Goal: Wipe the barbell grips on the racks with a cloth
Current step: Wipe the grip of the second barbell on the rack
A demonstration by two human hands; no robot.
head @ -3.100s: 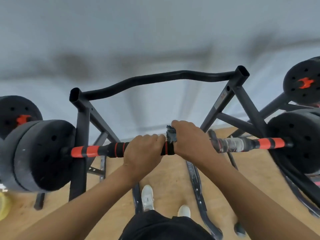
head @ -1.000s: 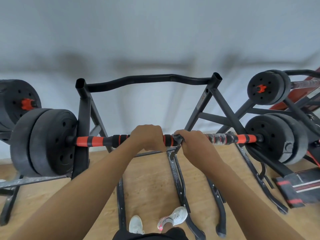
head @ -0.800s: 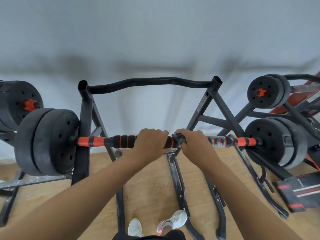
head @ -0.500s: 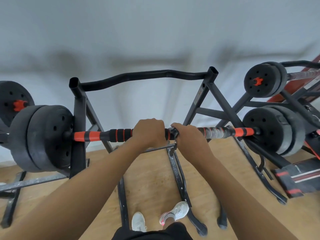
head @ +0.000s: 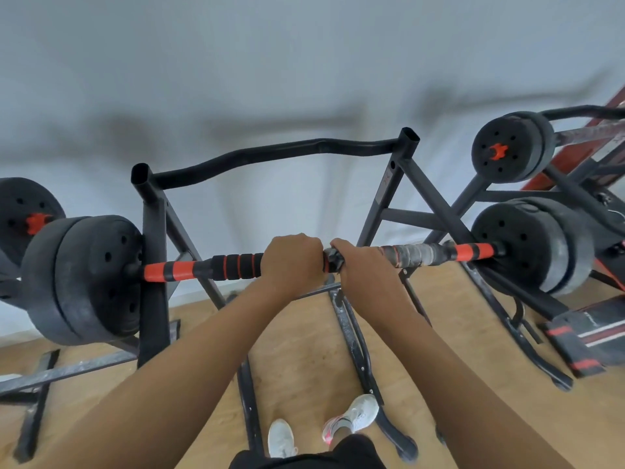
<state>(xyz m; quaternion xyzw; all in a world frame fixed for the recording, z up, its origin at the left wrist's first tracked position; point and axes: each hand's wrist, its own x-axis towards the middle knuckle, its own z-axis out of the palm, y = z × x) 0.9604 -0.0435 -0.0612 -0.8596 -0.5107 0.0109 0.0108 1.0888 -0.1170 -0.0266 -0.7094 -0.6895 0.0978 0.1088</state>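
Note:
A barbell point(head: 189, 269) with red and black bands lies across a black rack point(head: 152, 272), with black plates at both ends. Its left foam grip point(head: 236, 266) is black with red rings; the right grip point(head: 414, 254) looks worn and grey. My left hand point(head: 292, 260) grips the bar at its middle. Just to its right, my right hand point(head: 363, 269) holds a dark cloth point(head: 333, 258) wrapped round the bar. Only a small bunch of cloth shows between the hands.
The rack's curved top bar point(head: 270, 155) runs behind the barbell. Plates point(head: 84, 279) hang at the left, plates point(head: 534, 245) at the right. A second loaded barbell point(head: 510, 150) sits on another rack at the far right. A black and red bench pad point(head: 592, 333) lies on the wooden floor.
Both hands stay side by side at the bar's middle, my right hand keeping the cloth there. More of the left foam grip shows. My view has shifted and tilted a little.

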